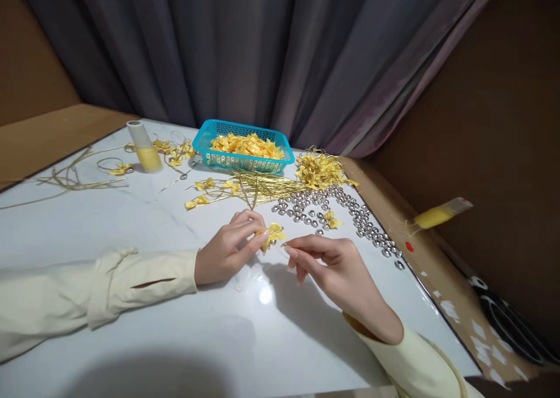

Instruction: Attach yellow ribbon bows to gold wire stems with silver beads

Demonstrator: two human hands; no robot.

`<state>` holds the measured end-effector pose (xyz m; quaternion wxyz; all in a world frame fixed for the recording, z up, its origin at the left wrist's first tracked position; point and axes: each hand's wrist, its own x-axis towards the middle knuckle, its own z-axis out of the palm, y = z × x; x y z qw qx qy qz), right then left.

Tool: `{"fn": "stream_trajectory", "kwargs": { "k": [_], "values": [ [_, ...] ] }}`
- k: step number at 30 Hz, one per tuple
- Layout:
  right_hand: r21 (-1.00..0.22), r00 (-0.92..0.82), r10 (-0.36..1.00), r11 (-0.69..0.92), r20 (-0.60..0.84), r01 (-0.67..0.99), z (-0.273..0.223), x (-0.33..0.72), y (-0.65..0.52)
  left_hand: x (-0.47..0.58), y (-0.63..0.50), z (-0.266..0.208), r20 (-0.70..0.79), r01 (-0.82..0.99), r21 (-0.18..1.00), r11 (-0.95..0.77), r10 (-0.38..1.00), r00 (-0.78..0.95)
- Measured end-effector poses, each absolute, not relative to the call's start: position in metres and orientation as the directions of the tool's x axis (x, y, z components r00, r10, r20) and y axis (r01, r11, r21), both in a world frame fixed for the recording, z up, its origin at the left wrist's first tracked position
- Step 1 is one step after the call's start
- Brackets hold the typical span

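My left hand (230,246) pinches a yellow ribbon bow (275,232) between thumb and fingers, a little above the white tabletop. A small shiny piece shows at the bow's lower side. Just to the right, my right hand (336,269) has thumb and forefinger closed on a thin cord (285,247) that seems to run from the bow; its exact path is too fine to follow. Beyond both hands, another yellow bow (332,219) lies among many small round silver pieces (306,202).
A blue basket (243,166) of yellow bows stands at the back. Gold cords (266,188) and a pile of corded bows (321,170) lie near it. One thread spool (146,150) stands left; another spool (437,215) is at right, above black-handled scissors (510,325).
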<state>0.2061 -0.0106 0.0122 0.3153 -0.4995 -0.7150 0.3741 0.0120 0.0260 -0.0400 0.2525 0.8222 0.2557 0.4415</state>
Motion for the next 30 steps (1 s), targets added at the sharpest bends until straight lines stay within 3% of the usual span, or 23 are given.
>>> {"fn": "stream_trajectory", "kwargs": {
  "k": [16, 30],
  "values": [
    [-0.743, -0.330, 0.921, 0.368, 0.208, 0.560, 0.0090, 0.2066, -0.0145, 0.0123, 0.0259, -0.0388, 0.602, 0.231, 0.597, -0.768, 0.619, 0.504],
    [-0.726, -0.309, 0.928, 0.356, 0.205, 0.588, 0.0077, 0.2057, -0.0143, 0.0122, 0.0257, -0.0400, 0.586, 0.261, 0.589, -0.765, 0.627, 0.514]
  ]
}}
